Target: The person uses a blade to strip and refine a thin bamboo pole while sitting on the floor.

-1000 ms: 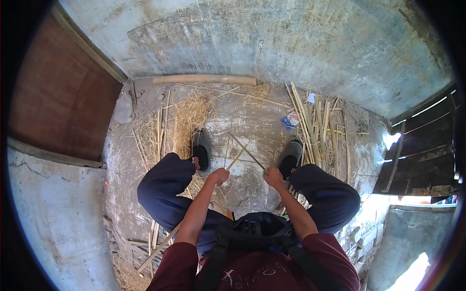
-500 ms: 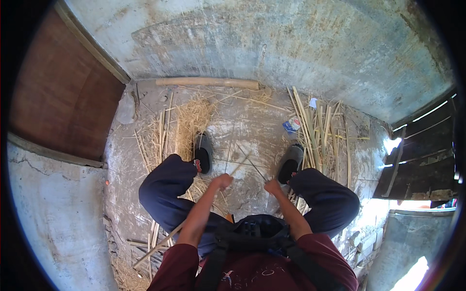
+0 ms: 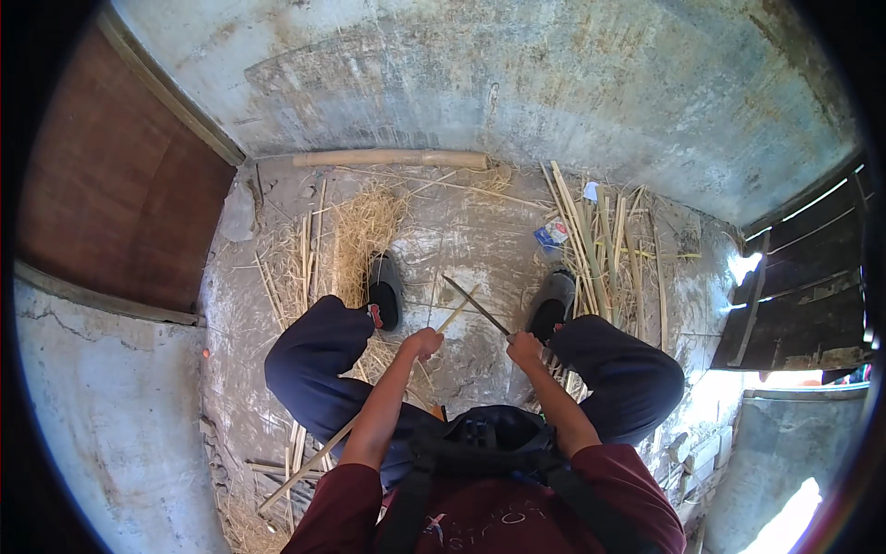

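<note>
Gripping a thin bamboo strip (image 3: 454,317) in the closed left hand (image 3: 425,343) and a dark blade (image 3: 474,304) in the right hand (image 3: 524,349), mid-floor (image 3: 480,231) between the shoes: likely light, stiff, splintery, best held low.

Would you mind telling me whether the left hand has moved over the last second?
Yes. The left hand has drawn back toward the body, away from the left shoe, still gripping the bamboo strip.
</note>
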`<state>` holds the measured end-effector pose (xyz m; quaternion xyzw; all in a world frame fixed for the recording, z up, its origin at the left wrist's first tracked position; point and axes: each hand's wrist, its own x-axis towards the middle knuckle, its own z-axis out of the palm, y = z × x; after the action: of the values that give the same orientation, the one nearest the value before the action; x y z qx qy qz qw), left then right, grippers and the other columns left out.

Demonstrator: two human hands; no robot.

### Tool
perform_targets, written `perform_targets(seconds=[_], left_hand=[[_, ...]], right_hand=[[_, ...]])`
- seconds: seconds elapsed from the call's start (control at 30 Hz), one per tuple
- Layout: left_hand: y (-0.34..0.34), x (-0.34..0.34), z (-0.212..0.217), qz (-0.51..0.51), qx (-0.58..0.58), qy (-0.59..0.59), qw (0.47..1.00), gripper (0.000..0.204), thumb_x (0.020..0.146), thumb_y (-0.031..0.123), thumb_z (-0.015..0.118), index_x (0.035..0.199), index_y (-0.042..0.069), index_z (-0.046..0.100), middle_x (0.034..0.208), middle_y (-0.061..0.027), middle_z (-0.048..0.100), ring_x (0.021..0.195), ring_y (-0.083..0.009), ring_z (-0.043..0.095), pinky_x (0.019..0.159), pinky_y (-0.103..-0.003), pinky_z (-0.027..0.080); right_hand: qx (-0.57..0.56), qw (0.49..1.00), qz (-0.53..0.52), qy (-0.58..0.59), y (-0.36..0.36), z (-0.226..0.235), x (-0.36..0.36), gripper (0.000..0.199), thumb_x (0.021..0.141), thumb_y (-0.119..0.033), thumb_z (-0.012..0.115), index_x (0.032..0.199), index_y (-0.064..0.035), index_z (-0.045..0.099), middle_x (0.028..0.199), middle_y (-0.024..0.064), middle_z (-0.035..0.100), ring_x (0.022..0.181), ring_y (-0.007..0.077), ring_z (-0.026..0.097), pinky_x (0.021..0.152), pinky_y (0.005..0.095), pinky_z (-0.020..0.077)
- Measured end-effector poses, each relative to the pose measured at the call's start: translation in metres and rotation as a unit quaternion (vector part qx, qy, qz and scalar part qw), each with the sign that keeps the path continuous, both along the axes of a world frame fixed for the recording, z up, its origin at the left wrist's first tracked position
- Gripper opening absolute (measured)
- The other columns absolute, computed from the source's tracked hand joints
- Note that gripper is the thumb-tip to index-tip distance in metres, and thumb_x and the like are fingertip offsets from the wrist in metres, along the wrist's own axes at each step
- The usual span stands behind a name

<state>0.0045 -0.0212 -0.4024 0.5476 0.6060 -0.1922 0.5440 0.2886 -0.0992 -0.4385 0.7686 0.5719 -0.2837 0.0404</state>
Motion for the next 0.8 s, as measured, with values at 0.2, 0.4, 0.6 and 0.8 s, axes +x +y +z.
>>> perform_targets(seconds=[0.2, 0.4, 0.6, 0.8], left_hand=[[0.002, -0.002, -0.001, -0.028, -0.001, 0.001, 1.0, 0.054, 0.095, 0.035, 0.038, 0.088, -0.013, 0.06, 0.074, -0.0221, 0.066, 0.058, -0.0299, 0.065, 0.062, -0.041, 0.053], [-0.001, -0.011, -0.006, -0.011, -0.019, 0.011, 1.0, 0.052, 0.094, 0.033, 0.038, 0.089, -0.013, 0.06, 0.074, -0.0222, 0.066, 0.059, -0.0305, 0.065, 0.062, -0.042, 0.052], [0.002, -0.01, -0.001, -0.016, -0.015, 0.003, 1.0, 0.05, 0.093, 0.033, 0.039, 0.088, -0.013, 0.06, 0.073, -0.0216, 0.065, 0.059, -0.0291, 0.064, 0.06, -0.042, 0.051], [0.011, 0.021, 0.016, -0.02, -0.002, -0.014, 1.0, 0.048, 0.093, 0.032, 0.04, 0.085, -0.011, 0.06, 0.069, -0.0184, 0.062, 0.055, -0.0264, 0.06, 0.056, -0.041, 0.049]], right_hand=[[0.044, 0.997, 0.014, -0.069, 0.008, 0.002, 0.004, 0.022, 0.078, -0.022, 0.062, 0.088, -0.0052, 0.071, 0.094, 0.0174, 0.069, 0.087, 0.0354, 0.068, 0.078, 0.0437, 0.0542], [-0.033, 0.996, -0.008, 0.088, 0.015, 0.009, -0.004, 0.028, 0.074, -0.025, 0.058, 0.094, -0.0095, 0.069, 0.099, 0.0218, 0.066, 0.097, 0.0397, 0.063, 0.083, 0.048, 0.0514], [-0.021, 0.985, 0.057, 0.161, 0.018, -0.021, 0.0, 0.029, 0.073, -0.023, 0.054, 0.094, -0.0071, 0.065, 0.087, 0.0225, 0.066, 0.084, 0.0425, 0.064, 0.076, 0.0495, 0.0509], [-0.277, 0.768, -0.202, 0.541, 0.023, -0.066, 0.027, 0.023, 0.07, -0.018, 0.059, 0.083, 0.0008, 0.059, 0.066, 0.0219, 0.06, 0.057, 0.0395, 0.058, 0.059, 0.0472, 0.0476]])
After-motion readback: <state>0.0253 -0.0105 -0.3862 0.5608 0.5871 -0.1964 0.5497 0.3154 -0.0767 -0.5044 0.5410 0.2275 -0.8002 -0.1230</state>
